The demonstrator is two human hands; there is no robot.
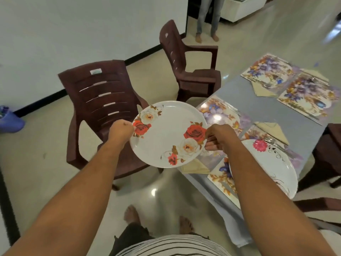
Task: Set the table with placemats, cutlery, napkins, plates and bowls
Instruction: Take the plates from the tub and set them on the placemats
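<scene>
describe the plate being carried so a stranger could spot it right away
Start at the grey table covered in floral placemats, then look just off its near-left corner, above the floor in front of the brown plastic chair. There the left hand and right hand hold a round white plate with red and cream roses by opposite edges. The other white plate, lying on the table, has a pink flower instead.

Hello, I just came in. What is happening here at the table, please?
A person is setting the table. Both hands, the left hand and the right hand, hold a rose-patterned plate by its edges, above the floor beside the table. Another plate already lies on a near placemat. Four floral placemats are down, with folded napkins and some cutlery.
</scene>
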